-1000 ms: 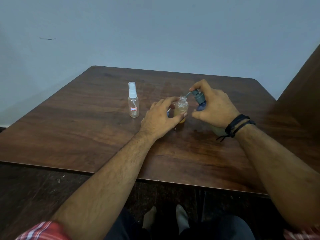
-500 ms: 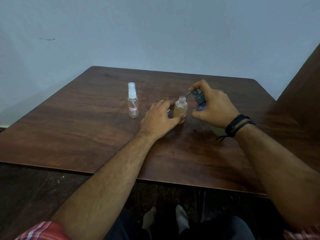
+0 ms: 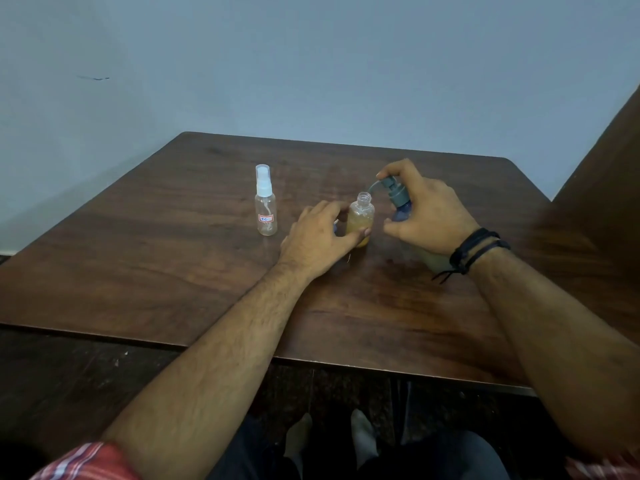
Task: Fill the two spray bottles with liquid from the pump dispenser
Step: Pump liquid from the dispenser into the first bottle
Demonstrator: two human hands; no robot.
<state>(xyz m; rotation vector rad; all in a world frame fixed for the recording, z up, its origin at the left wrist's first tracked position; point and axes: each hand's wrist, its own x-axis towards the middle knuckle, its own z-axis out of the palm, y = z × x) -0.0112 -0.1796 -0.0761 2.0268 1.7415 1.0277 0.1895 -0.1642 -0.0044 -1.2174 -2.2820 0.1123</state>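
Currently the left hand (image 3: 317,242) grips the uncapped spray bottle (image 3: 360,218), which stands upright near the centre of the wooden bench (image 3: 166,258) and holds amber liquid. At its 3 o'clock, the right hand (image 3: 427,213) grasps the pump dispenser (image 3: 398,199): the index finger rests on the grey pump head, and the remaining fingers wrap the blue bottle. The nozzle tip sits just above the open neck. At 9 o'clock, well apart, the capped spray bottle (image 3: 266,202) stands clear, with a white sprayer and a small label.
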